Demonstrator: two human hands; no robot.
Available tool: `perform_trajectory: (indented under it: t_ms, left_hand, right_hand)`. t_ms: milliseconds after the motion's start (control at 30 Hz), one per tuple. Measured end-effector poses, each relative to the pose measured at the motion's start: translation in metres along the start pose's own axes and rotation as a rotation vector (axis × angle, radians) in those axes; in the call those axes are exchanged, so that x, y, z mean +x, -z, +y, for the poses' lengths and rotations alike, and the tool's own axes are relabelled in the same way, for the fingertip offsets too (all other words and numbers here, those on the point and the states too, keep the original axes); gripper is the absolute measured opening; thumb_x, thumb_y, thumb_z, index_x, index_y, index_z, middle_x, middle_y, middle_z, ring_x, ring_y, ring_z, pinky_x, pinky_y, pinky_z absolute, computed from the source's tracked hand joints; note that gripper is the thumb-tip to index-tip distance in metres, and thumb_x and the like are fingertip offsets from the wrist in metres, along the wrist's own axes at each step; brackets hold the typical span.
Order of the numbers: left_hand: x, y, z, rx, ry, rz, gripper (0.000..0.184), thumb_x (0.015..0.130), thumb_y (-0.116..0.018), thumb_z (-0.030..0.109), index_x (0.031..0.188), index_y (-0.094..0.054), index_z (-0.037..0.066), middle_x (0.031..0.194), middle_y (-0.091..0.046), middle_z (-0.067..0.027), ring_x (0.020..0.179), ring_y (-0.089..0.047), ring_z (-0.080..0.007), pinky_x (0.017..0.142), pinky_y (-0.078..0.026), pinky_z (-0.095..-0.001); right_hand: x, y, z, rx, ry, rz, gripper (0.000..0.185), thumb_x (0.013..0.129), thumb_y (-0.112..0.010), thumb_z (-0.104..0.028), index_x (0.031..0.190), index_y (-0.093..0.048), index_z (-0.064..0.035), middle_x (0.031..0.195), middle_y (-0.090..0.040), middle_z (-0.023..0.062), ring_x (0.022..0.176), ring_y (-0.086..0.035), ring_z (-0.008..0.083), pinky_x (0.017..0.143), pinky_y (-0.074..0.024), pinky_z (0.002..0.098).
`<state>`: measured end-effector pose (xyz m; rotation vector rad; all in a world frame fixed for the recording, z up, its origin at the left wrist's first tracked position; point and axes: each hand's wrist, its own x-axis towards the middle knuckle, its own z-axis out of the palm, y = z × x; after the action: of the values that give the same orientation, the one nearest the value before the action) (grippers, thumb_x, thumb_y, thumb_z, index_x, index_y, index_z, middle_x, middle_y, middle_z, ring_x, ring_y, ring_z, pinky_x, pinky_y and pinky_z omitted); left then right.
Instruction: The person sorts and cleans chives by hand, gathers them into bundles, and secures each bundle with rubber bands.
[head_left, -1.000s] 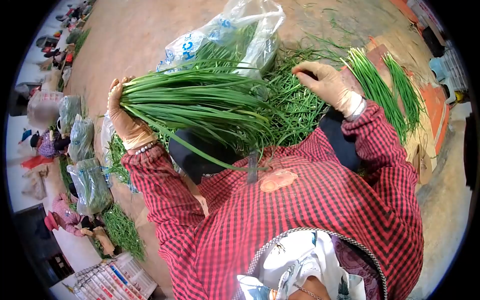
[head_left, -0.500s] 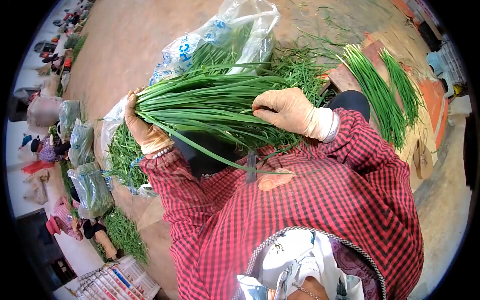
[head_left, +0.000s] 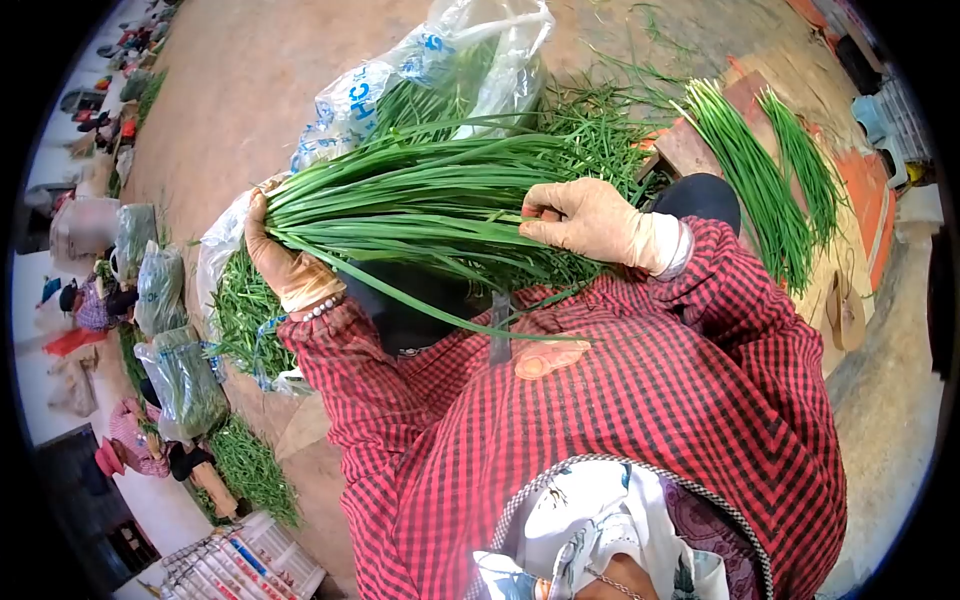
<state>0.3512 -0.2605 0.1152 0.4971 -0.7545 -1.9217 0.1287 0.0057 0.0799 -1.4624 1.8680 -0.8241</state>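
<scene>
A large bunch of green chives [head_left: 400, 200] lies across my lap, its leaves fanning out to the right. My left hand [head_left: 280, 255], in a thin pale glove, is closed round the gathered end of the bunch at the left. Over the leafy end, my gloved right hand [head_left: 590, 222] pinches thumb and forefinger together on what looks like a single chive leaf. One long leaf hangs loose from the bunch across my checked apron. Behind the bunch stands an open clear plastic bag [head_left: 430, 75] with more chives inside.
Loose chive leaves [head_left: 600, 130] are heaped beyond my knee. Two sorted chive bundles [head_left: 750, 170] rest on a wooden board [head_left: 755, 105] at right, near a sandal [head_left: 848, 315]. Filled plastic bags [head_left: 180, 380] and other people line the left side, with a crate [head_left: 240, 560] below.
My right hand has drawn slightly to the right over the leaves, still pinching. My left hand keeps its hold on the bunch, which is nearly in the same place.
</scene>
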Motion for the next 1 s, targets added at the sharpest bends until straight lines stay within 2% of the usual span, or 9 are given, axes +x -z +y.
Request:
perform_trajectory:
  t_ms: [167, 267, 367, 567, 733, 800, 867, 900, 1000]
  left_hand:
    - [0.004, -0.002, -0.006, 0.047, -0.044, -0.015, 0.016, 0.086, -0.062, 0.012, 0.099, -0.062, 0.002, 0.095, -0.067, -0.0114, 0.088, -0.066, -0.0249, 0.083, -0.056, -0.0401]
    - [0.003, -0.005, -0.008, 0.153, -0.135, 0.054, 0.015, 0.086, -0.064, 0.014, 0.096, -0.063, 0.003, 0.094, -0.067, -0.0120, 0.091, -0.065, -0.0263, 0.086, -0.054, -0.0410]
    - [-0.006, -0.020, -0.015, 0.228, -0.252, 0.074, 0.018, 0.088, -0.063, 0.014, 0.101, -0.061, 0.002, 0.093, -0.067, -0.0119, 0.089, -0.065, -0.0250, 0.084, -0.054, -0.0396]
    - [-0.012, -0.026, -0.029, 0.663, -0.527, -0.023, 0.021, 0.085, -0.066, -0.001, 0.105, -0.060, 0.000, 0.095, -0.067, -0.0120, 0.087, -0.065, -0.0182, 0.080, -0.054, -0.0291]
    - [-0.006, -0.021, -0.020, 0.551, -0.536, 0.147, 0.020, 0.084, -0.066, 0.000, 0.104, -0.060, 0.000, 0.094, -0.067, -0.0123, 0.087, -0.066, -0.0212, 0.079, -0.056, -0.0325]
    - [0.003, 0.001, -0.005, 0.465, -0.476, 0.110, 0.018, 0.087, -0.062, 0.006, 0.104, -0.058, 0.002, 0.095, -0.067, -0.0146, 0.086, -0.066, -0.0248, 0.080, -0.057, -0.0372]
    - [0.008, 0.014, 0.005, 0.351, -0.382, 0.072, 0.019, 0.087, -0.062, 0.008, 0.104, -0.057, 0.003, 0.096, -0.067, -0.0145, 0.089, -0.066, -0.0256, 0.082, -0.056, -0.0399]
    - [0.005, 0.010, 0.006, 0.352, -0.381, 0.072, 0.019, 0.087, -0.062, 0.008, 0.104, -0.057, 0.003, 0.096, -0.067, -0.0145, 0.089, -0.066, -0.0256, 0.082, -0.056, -0.0399]
    - [-0.001, -0.004, 0.005, 0.185, -0.265, 0.084, 0.018, 0.087, -0.061, 0.008, 0.103, -0.058, 0.003, 0.094, -0.066, -0.0114, 0.086, -0.065, -0.0233, 0.080, -0.057, -0.0380]
  right_hand:
    - [0.005, 0.002, -0.004, 0.013, 0.027, -0.004, 0.034, 0.087, -0.061, -0.040, 0.099, -0.065, -0.0083, 0.085, -0.068, 0.0122, 0.082, -0.065, 0.0318, 0.072, -0.0503, 0.0396]
    - [0.000, 0.013, -0.013, 0.080, -0.022, -0.032, 0.031, 0.090, -0.060, -0.035, 0.103, -0.066, -0.0078, 0.080, -0.067, 0.0111, 0.071, -0.066, 0.0248, 0.066, -0.0507, 0.0361]
    - [-0.012, 0.027, -0.020, 0.332, -0.130, -0.085, 0.026, 0.094, -0.059, -0.025, 0.108, -0.067, -0.0047, 0.066, -0.062, 0.0053, 0.050, -0.057, 0.0091, 0.054, -0.0475, 0.0255]
    - [-0.035, 0.055, -0.030, 0.359, -0.132, -0.014, 0.023, 0.094, -0.061, -0.021, 0.105, -0.068, -0.0021, 0.068, -0.064, 0.0036, 0.051, -0.058, 0.0082, 0.051, -0.0474, 0.0243]
    - [-0.055, 0.093, -0.023, 0.341, -0.292, 0.013, 0.024, 0.095, -0.057, -0.022, 0.103, -0.068, -0.0014, 0.063, -0.060, -0.0006, 0.049, -0.054, 0.0049, 0.047, -0.0437, 0.0185]
    - [-0.061, 0.100, 0.002, 0.385, -0.317, -0.093, 0.027, 0.094, -0.057, -0.022, 0.107, -0.066, -0.0001, 0.067, -0.063, 0.0029, 0.055, -0.059, 0.0106, 0.054, -0.0489, 0.0244]
    - [-0.065, 0.084, 0.033, -0.286, -0.052, -0.041, 0.028, 0.092, -0.058, -0.019, 0.112, -0.064, -0.0003, 0.080, -0.067, 0.0100, 0.073, -0.065, 0.0210, 0.070, -0.0523, 0.0321]
    - [-0.062, 0.076, 0.035, -0.369, -0.053, 0.113, 0.030, 0.088, -0.062, -0.021, 0.112, -0.065, -0.0032, 0.099, -0.067, 0.0154, 0.093, -0.064, 0.0293, 0.084, -0.0499, 0.0377]
    - [-0.039, 0.077, 0.029, -0.068, 0.162, 0.353, 0.034, 0.085, -0.067, -0.016, 0.117, -0.063, -0.0052, 0.115, -0.065, 0.0119, 0.103, -0.063, 0.0257, 0.089, -0.0493, 0.0342]
